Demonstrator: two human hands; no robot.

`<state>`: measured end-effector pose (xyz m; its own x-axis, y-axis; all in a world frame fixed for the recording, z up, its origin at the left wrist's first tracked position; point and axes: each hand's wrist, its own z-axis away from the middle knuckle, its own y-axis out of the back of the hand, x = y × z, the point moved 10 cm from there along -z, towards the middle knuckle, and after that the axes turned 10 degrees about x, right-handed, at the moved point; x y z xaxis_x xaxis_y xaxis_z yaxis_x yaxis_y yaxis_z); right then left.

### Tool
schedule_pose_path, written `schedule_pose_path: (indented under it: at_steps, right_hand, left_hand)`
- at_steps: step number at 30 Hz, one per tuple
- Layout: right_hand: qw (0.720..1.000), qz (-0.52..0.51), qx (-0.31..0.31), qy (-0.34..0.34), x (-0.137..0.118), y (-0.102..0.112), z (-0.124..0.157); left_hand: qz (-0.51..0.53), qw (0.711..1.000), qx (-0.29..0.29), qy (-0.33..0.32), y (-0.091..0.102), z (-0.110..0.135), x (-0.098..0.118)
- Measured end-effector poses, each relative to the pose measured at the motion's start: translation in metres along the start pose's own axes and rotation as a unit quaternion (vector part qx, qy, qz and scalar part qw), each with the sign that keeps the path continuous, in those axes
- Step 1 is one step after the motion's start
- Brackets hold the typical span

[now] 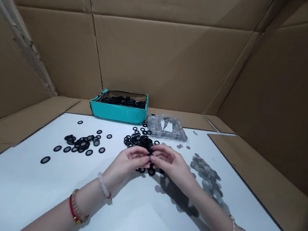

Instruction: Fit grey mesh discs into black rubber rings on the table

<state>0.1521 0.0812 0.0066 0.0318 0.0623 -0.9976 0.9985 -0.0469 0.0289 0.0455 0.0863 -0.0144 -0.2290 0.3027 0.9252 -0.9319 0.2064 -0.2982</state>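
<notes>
At the centre of the frame, the person's left hand [130,162] and right hand [172,166] meet, the thumbs and fingertips of both pinched together on a small dark piece [150,151] that is mostly hidden, so its exact shape cannot be told. It sits in front of a loose heap of flat, glossy black rings [136,139]. A piece this small is probably best gripped by its edge, with light, even pressure from both thumbs so that it neither tilts nor springs away. Working low over the white tabletop [56,197] should keep a slip from carrying far. At centre right, thin, round, translucent grey discs [206,170] overlap, so separating one cleanly would likely need a fingertip slide. At centre left, black rings with grey centres [89,152] lie partly piled; keeping the sleeveless forearms clear of them seems wise.
</notes>
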Motion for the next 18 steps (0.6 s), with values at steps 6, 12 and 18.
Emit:
schedule_pose_path:
  at_steps: [6, 12, 18]
  right_hand:
    - [0.994, -0.065, -0.049, -0.068, 0.016, -0.007, 0.003]
    - [0.999, 0.012, -0.047, 0.009, 0.002, -0.005, 0.004]
    - [0.988, 0.123, -0.012, 0.087, -0.016, -0.003, 0.007]
  left_hand:
    - [-0.099, 0.99, 0.019, -0.098, 0.0, 0.004, 0.019]
    - [-0.177, 0.966, 0.014, -0.187, -0.004, 0.008, 0.03]
    - [-0.19, 0.964, 0.035, -0.184, 0.002, 0.005, 0.025]
